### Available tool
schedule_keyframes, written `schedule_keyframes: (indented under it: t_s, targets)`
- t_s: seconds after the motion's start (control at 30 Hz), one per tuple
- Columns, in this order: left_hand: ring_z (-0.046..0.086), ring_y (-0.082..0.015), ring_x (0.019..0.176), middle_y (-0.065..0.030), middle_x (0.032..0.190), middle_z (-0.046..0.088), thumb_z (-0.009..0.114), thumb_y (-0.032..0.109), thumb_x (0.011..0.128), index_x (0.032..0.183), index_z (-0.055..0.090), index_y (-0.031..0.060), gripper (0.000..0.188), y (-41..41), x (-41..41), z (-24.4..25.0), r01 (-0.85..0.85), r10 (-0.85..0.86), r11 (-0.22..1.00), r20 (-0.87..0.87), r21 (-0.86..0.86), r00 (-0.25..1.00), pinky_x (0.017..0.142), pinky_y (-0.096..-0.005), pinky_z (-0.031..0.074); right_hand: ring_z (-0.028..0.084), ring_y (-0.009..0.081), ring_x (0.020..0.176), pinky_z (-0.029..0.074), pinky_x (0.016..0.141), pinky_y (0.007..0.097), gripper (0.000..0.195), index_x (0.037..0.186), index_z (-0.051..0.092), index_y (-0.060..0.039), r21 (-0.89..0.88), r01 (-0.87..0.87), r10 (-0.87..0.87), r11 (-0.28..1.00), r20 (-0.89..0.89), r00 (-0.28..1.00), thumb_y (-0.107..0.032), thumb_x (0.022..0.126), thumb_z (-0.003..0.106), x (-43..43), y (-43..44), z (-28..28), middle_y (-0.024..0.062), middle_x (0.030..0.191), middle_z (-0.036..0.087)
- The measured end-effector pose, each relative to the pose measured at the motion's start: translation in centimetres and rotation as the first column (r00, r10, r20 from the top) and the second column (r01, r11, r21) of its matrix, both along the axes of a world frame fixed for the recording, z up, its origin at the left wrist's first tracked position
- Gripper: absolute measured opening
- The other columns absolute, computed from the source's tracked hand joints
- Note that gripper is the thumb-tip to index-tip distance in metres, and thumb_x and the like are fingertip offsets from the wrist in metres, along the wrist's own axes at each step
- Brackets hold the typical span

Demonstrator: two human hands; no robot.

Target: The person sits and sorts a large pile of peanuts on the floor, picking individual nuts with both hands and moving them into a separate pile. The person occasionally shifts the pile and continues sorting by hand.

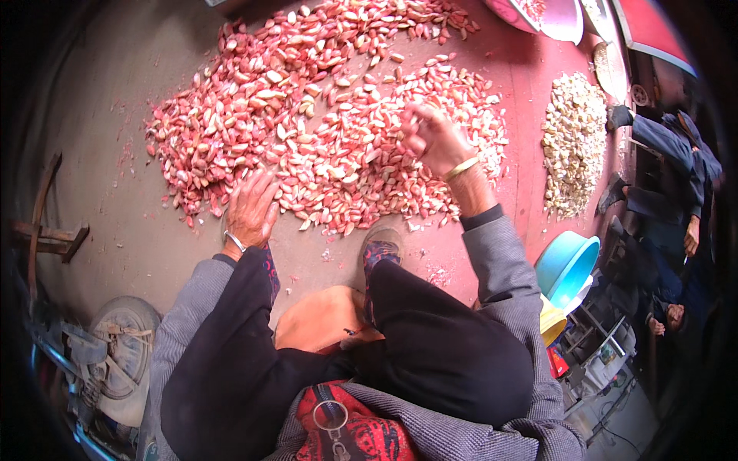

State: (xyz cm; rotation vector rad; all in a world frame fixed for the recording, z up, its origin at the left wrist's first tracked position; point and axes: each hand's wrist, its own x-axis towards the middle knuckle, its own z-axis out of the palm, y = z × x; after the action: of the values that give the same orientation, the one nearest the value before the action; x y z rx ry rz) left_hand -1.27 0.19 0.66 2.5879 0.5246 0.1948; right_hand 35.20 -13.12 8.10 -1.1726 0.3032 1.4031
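Observation:
A wide spread of what look like garlic cloves in pink-red skins point(346, 144) lies on the floor before me. My left hand point(252, 207), with a silver-coloured bracelet, rests palm down at the near edge of the spread, over the darker red cloves at left. My right hand point(433, 138), with a yellowish bracelet, is raised above the paler cloves on the right; its fingers are slightly curled and blurred, and whether something is between them is unclear. One shoe point(383, 239) of mine stands at the near edge of the cloves.
A pile of pale cloves point(573, 147) lies at right, near the legs of seated people point(663, 155). A turquoise basin point(568, 268) and a yellow container point(552, 322) stand at my right. A pink basin point(519, 14) is at upper right; a dusty wheel point(124, 346) is at lower left.

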Motion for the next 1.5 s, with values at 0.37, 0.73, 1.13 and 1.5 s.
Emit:
schedule_keyframes:
  t_s: [0.37,0.73,1.13,1.5]
  targets:
    - [0.045,-0.0289,0.140,-0.0092,0.145,0.053,0.066,0.013,0.088,0.129,0.061,0.0081,0.042,0.0,-0.1,-0.3,0.003,-0.003,1.000,0.013,-0.003,1.000,0.115,-0.0477,0.032,0.062,0.0437,0.116,0.062,0.088,0.0417,0.056,0.148,0.025,0.0091,0.364,0.374,-0.459,0.853,0.180,0.870,-0.013,0.103,0.050,30.3,4.4,7.0,0.0342,0.141,0.048]
    - [0.044,-0.0271,0.141,-0.0077,0.146,0.052,0.068,0.014,0.086,0.134,0.058,0.0087,0.049,0.0,-0.4,-0.5,0.016,-0.016,1.000,0.008,-0.009,1.000,0.116,-0.0482,0.032,0.066,0.0113,0.092,0.053,0.076,0.0275,0.018,0.112,0.070,-0.0069,-0.057,-0.558,0.230,0.828,0.942,0.245,-0.012,0.095,0.067,-4.6,5.4,-3.0,0.0021,0.099,0.069]
    - [0.059,-0.0340,0.106,-0.0137,0.112,0.066,0.067,0.005,0.088,0.117,0.066,0.0026,0.028,1.9,0.0,2.8,-0.415,0.415,0.908,0.260,-0.057,0.872,0.095,-0.0453,0.044,0.055,0.0249,0.114,0.043,0.098,0.0424,0.018,0.098,0.068,-0.0126,-0.510,-0.608,0.184,0.608,0.836,-0.517,-0.015,0.080,0.070,-10.6,0.3,-4.2,0.0036,0.110,0.060]
    - [0.061,-0.0151,0.080,-0.0074,0.100,0.060,0.067,0.001,0.085,0.124,0.062,0.0030,0.039,2.6,-1.7,1.2,-0.683,0.750,0.646,0.119,-0.342,0.650,0.067,-0.0282,0.054,0.055,0.0241,0.119,0.043,0.100,0.0410,0.022,0.101,0.069,-0.0108,-0.483,-0.571,0.161,0.664,0.838,-0.522,-0.014,0.080,0.073,-10.3,-1.6,-4.7,0.0028,0.116,0.062]
